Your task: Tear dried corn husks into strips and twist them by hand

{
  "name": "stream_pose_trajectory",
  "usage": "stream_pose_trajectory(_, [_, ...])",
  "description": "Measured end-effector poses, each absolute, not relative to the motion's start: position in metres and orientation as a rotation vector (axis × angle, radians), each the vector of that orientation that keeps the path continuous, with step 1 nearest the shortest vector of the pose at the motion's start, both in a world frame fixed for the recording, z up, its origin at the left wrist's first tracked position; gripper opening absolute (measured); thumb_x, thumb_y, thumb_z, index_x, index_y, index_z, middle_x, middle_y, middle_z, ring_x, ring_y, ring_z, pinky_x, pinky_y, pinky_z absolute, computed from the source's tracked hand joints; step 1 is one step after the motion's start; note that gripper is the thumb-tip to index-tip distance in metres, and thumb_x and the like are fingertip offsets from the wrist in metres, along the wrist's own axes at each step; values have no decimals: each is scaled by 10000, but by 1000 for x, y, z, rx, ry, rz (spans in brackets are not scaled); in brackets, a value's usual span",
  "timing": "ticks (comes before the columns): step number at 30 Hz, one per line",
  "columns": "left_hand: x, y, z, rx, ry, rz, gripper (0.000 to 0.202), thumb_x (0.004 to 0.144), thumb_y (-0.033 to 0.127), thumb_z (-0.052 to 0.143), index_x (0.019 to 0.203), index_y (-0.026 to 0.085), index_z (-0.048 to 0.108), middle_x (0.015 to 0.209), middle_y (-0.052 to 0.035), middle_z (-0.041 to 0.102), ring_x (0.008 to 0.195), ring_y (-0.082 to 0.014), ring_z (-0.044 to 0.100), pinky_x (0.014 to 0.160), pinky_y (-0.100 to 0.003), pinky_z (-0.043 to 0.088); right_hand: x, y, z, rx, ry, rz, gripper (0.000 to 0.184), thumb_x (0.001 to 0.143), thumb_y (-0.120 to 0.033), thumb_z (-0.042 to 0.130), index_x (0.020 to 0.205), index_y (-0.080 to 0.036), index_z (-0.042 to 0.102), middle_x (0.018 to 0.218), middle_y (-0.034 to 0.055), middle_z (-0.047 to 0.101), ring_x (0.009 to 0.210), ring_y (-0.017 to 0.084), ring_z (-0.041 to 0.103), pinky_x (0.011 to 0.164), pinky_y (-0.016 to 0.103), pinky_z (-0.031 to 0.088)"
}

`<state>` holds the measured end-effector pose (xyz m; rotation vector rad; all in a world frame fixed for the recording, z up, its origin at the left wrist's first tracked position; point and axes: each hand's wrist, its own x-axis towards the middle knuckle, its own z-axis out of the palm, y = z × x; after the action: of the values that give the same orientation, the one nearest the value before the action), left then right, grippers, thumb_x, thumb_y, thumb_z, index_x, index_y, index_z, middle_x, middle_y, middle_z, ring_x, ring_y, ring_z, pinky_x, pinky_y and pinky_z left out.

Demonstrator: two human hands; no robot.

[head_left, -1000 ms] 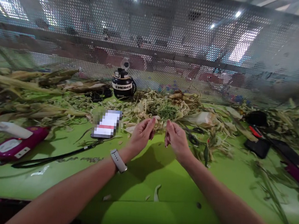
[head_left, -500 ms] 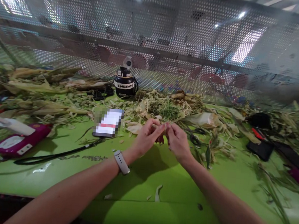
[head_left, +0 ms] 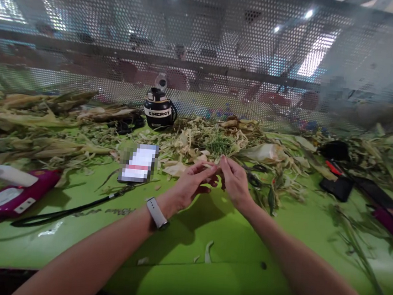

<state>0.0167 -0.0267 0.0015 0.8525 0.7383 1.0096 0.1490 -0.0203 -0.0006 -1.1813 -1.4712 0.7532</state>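
My left hand (head_left: 192, 182) and my right hand (head_left: 235, 182) meet over the green table (head_left: 216, 232), fingertips almost together. Thumb and fingers of each hand pinch a small pale plant piece (head_left: 219, 161), mostly hidden by the fingers; its exact kind is too small to tell. The other left fingers curl loosely beneath. Just beyond the hands lies a heap of shredded leaves and husk strips (head_left: 197, 140), with a broad pale corn husk (head_left: 261, 152) on its right. Black-handled scissors (head_left: 255, 178) lie partly covered beside my right hand.
A phone (head_left: 138, 163) with a strap lies left of the hands, near a magenta power strip (head_left: 16, 193). A black jug marked ENERGY (head_left: 158, 109) stands behind. Dry husks (head_left: 48, 114) spread along the left. A perforated metal screen (head_left: 205, 42) borders the back.
The view has shifted slightly, so most things sit a little further left. The left fingers have loosened and spread somewhat; both hands remain together at nearly the same place.
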Motion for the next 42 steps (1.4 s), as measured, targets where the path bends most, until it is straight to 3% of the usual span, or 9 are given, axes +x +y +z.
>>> stream_pose_trajectory(3, [15, -25, 1, 780, 717, 968, 205, 691, 327, 729, 752, 189, 591, 620, 57, 571, 535, -56, 555, 444, -147, 396, 150, -17, -2, -1148, -1468, 772, 423, 868, -497, 435, 576, -210, 325, 539, -48, 301, 497, 102, 306, 468, 224, 274])
stream_pose_trajectory(9, [14, -23, -3, 757, 723, 875, 268, 676, 346, 740, 869, 193, 634, 640, 25, 629, 460, -46, 547, 396, -133, 357, 145, -17, -11, -1134, -1453, 806, 418, 854, -538, 426, 601, -207, 384, 557, -43, 341, 507, 100, 325, 459, 216, 289])
stream_pose_trajectory(17, [11, -19, -6, 886, 771, 955, 137, 681, 253, 686, 755, 166, 610, 628, 10, 666, 528, -72, 605, 486, -156, 419, 139, -20, -6, -1023, -1227, 1172, 391, 774, -530, 534, 595, -213, 390, 523, -60, 390, 432, 81, 372, 396, 202, 317])
stream_pose_trajectory(23, [12, -20, -8, 887, 793, 897, 118, 698, 253, 662, 760, 165, 614, 580, 9, 659, 511, -86, 611, 483, -169, 430, 146, -14, -6, -1091, -1248, 1084, 429, 767, -560, 534, 566, -204, 403, 485, -69, 360, 404, 68, 341, 367, 192, 278])
stream_pose_trajectory(27, [16, -19, -7, 726, 722, 1008, 146, 726, 280, 670, 820, 177, 629, 761, -24, 722, 738, -130, 681, 671, -224, 503, 155, -11, -1, -1073, -1210, 1080, 439, 814, -548, 483, 546, -207, 411, 431, -69, 351, 364, 73, 351, 357, 201, 295])
stream_pose_trajectory(31, [18, -15, -8, 692, 632, 1214, 105, 724, 248, 677, 792, 184, 628, 904, -15, 728, 969, -138, 644, 886, -261, 454, 154, -18, -1, -1045, -1292, 992, 368, 854, -381, 454, 534, -204, 416, 416, -69, 372, 347, 74, 361, 354, 201, 298])
stream_pose_trajectory(34, [19, -15, -9, 723, 612, 1248, 123, 725, 257, 660, 817, 177, 644, 937, -24, 723, 983, -145, 631, 902, -267, 440, 148, -24, -7, -1076, -1471, 998, 252, 836, -306, 480, 614, -188, 494, 478, -63, 457, 397, 76, 435, 379, 186, 343])
stream_pose_trajectory(36, [21, -16, -10, 757, 604, 1209, 197, 740, 307, 636, 873, 163, 656, 963, -50, 716, 986, -164, 628, 895, -285, 448, 143, -26, -10, -1070, -1546, 1092, 216, 824, -348, 516, 687, -181, 525, 515, -59, 512, 414, 76, 479, 385, 178, 369])
stream_pose_trajectory(42, [23, -22, -11, 954, 638, 1314, 241, 716, 229, 686, 951, 193, 649, 964, -26, 717, 1005, -155, 623, 924, -288, 437, 135, -24, -10, -1052, -1400, 1360, 381, 726, -515, 605, 617, -189, 440, 395, -77, 474, 294, 59, 408, 309, 167, 334])
